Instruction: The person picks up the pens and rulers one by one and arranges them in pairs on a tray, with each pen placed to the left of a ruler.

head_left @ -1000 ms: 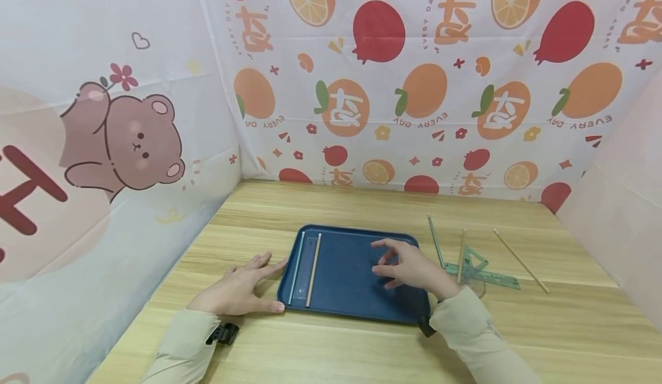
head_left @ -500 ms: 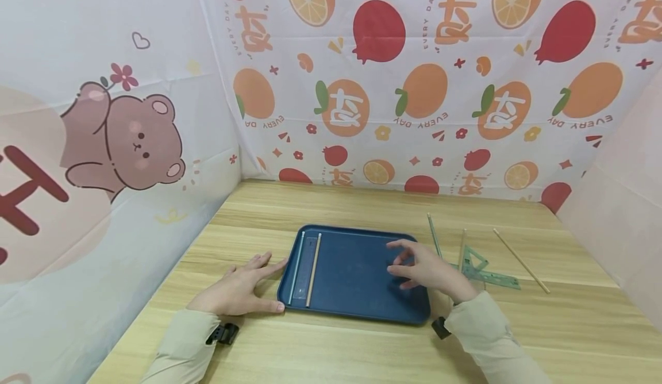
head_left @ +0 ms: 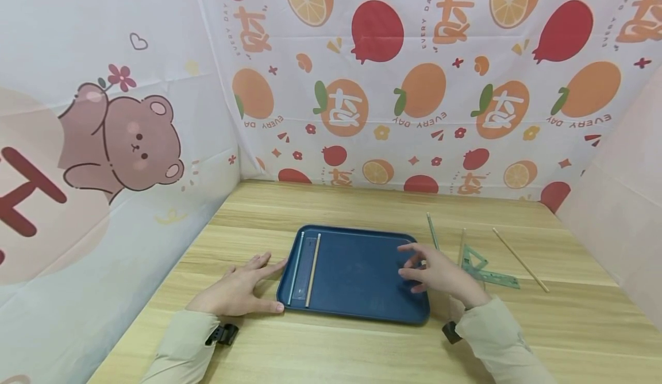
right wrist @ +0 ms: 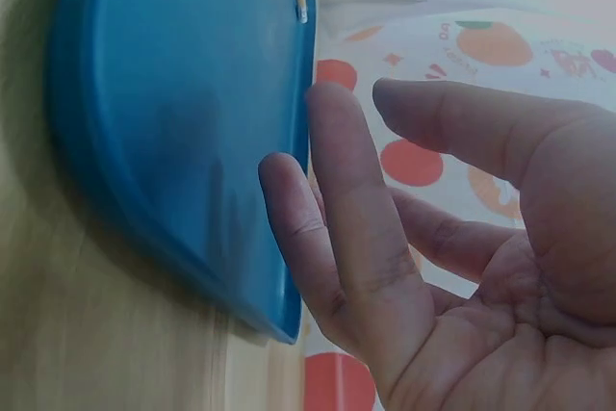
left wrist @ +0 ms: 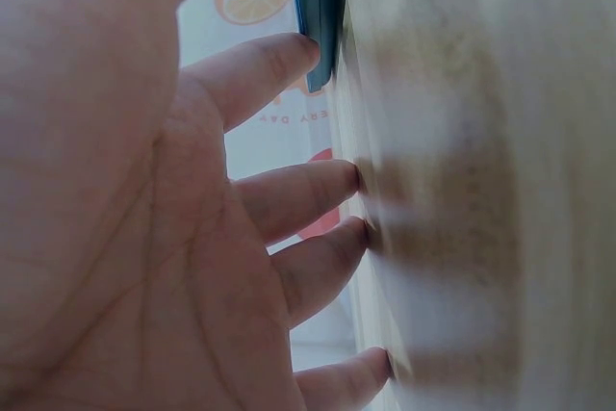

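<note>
A dark blue tray (head_left: 362, 275) lies on the table. Along its left side rest a green pencil (head_left: 295, 269), a clear ruler (head_left: 306, 269) and a natural wood pencil (head_left: 313, 270), side by side. My left hand (head_left: 240, 289) rests at the tray's left edge with fingers spread; in the left wrist view one fingertip (left wrist: 306, 48) touches the tray's rim and others touch the table. Over the tray's right edge hovers my right hand (head_left: 439, 272), fingers loosely bent, holding nothing. The right wrist view shows a gap between its thumb and fingertips.
Right of the tray lie another green pencil (head_left: 432, 231), a wood pencil (head_left: 462, 246) partly hidden by my hand, a green set square (head_left: 473, 260) with a green ruler-like strip (head_left: 499, 279), and a further wood pencil (head_left: 519, 259). Printed cloth (head_left: 383, 96) stands behind the table.
My right hand has moved to the right, from over the tray's middle right to its right edge, still holding nothing. My left hand and the things in the tray have stayed put.
</note>
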A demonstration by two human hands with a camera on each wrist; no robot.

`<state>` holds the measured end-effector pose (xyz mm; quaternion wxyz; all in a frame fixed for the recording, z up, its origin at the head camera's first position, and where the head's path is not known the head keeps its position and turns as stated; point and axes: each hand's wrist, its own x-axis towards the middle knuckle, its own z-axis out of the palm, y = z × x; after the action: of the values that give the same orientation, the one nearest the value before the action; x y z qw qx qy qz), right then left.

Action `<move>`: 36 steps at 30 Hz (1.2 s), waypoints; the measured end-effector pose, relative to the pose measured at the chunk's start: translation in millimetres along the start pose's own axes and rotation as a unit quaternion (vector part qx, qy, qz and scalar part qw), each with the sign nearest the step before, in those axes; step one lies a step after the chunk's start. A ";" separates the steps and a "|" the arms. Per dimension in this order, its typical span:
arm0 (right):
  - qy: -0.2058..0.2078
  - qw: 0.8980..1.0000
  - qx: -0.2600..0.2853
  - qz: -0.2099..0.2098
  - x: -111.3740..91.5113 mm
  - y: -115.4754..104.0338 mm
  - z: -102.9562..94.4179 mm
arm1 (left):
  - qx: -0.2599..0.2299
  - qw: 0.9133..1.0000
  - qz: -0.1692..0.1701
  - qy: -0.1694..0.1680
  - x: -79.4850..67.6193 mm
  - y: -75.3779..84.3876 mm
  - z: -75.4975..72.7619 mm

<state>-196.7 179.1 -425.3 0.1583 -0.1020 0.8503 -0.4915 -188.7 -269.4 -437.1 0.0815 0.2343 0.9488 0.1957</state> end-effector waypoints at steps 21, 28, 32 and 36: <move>0.023 1.000 0.004 0.008 -17.8 16.2 -18.2 | -0.004 1.000 0.003 0.000 -0.5 1.6 0.8; 0.034 0.999 0.020 0.005 -19.1 19.6 -23.2 | 0.001 1.000 0.007 0.004 -0.1 1.3 0.6; 0.041 0.999 0.026 0.008 -19.7 21.0 -26.7 | 0.002 1.000 0.006 0.004 0.1 1.7 -0.4; 0.040 0.999 0.033 0.016 -20.8 23.1 -31.7 | 0.005 1.000 0.006 0.005 0.6 2.1 -0.9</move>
<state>-189.5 222.9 -427.0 0.1351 -0.0631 0.8408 -0.5204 -188.6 -267.7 -435.5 0.0746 0.2397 0.9487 0.1924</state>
